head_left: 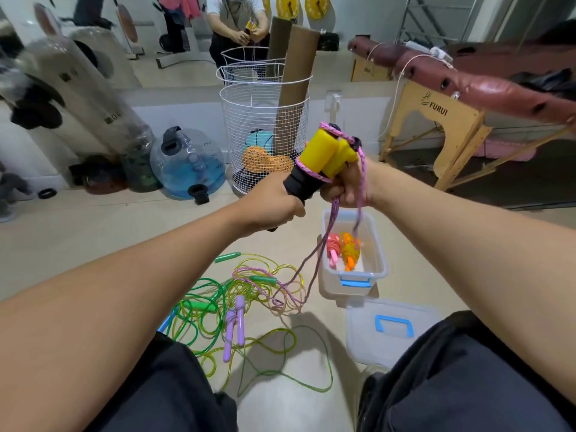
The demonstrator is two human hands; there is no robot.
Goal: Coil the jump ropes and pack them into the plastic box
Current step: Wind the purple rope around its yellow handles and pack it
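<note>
Gripping the two yellow-and-black handles point(324, 160) side by side, the person is holding them up at chest height over the floor. The left hand point(277, 201) is curling round the black lower ends, fingers wrapped tight, while the right hand point(346, 185) is closing on the pair from the other side, just beneath the yellow tops. The pink braided rope point(330, 219) is crossing over the yellow tops and round the handles, then passing through the right hand's fist; one loop is lying over the right wrist. From that fist two strands are hanging down, one trailing in front of the plastic box point(378, 263), the other dropping toward the floor and ending in a loose tangle.

The plastic box is sitting open on the floor below the hands, and inside it a coiled pink rope point(333, 249) and a coiled orange rope point(350, 249) are lying side by side. Its lid point(389, 332), with a blue handle, is resting on the floor just beside the box, nearer the person. To the left of the box, green and yellow ropes point(218, 307) with green handles are sprawling uncoiled, and two purple handles point(235, 325) are lying among them.
</note>
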